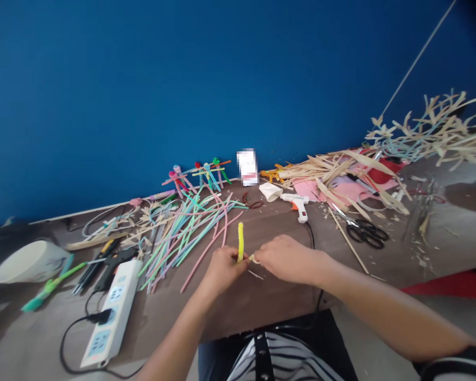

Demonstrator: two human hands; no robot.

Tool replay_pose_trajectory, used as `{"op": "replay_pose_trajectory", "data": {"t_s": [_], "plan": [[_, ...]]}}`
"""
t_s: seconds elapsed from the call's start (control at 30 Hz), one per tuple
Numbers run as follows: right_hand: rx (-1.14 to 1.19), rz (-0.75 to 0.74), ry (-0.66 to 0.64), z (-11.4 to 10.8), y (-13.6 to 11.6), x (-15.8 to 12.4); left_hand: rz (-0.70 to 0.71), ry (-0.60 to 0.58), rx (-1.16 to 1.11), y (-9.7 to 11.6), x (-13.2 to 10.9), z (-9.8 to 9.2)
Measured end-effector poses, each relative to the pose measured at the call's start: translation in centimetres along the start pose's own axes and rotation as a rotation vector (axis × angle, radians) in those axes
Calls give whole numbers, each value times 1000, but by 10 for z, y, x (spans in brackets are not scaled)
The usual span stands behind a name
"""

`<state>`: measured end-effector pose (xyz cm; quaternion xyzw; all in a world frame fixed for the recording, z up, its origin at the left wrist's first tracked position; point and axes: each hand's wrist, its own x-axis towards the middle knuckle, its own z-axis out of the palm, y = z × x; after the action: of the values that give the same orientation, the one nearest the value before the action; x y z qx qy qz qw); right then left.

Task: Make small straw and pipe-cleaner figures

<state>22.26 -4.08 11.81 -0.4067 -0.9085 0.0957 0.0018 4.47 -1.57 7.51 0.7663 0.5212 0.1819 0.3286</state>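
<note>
Above the table's front part, my left hand (223, 269) is closed on a yellow pipe cleaner (240, 239), one end of which stands upright out of the fingers. Close by on the right, my right hand (282, 258) pinches a small pale yellowish piece (254, 259). Whether that piece belongs to the same pipe cleaner cannot be made out. Pipe cleaners (200, 230) in pink, green and lilac lie in a loose heap beyond my left hand. A white glue gun (299, 203) rests behind my right hand, its cord running down past the wrist.
A white power strip (117, 307) with a plugged-in cord lies at left, near a black glue gun (117, 262) and a white tub (31, 262). Black-handled scissors (367, 233) and pale strips (337, 172) occupy the right. Small pipe-cleaner figures (208, 172) lean against the blue wall.
</note>
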Motion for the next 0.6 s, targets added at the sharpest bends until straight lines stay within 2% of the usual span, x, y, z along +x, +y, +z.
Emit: {"op": "replay_pose_trajectory", "data": {"t_s": [0.1,0.2,0.27,0.4,0.47,0.53,0.6], "plan": [[32,-9,33,-4,1,5,54,-17,71,1,0,-2],[189,-35,104,-5,8,14,100,-52,71,2,-1,-5],[407,-49,75,-3,16,21,143,-80,30,3,-3,-8],[1029,-15,-172,10,34,33,242,-124,-35,7,-6,-16],[1333,30,-253,19,38,37,265,-111,-64,8,-7,-18],[1572,82,-255,28,37,39,257,-74,-109,8,-9,-18],[1731,126,-194,37,31,39,216,-24,-175,7,-10,-17]]}}
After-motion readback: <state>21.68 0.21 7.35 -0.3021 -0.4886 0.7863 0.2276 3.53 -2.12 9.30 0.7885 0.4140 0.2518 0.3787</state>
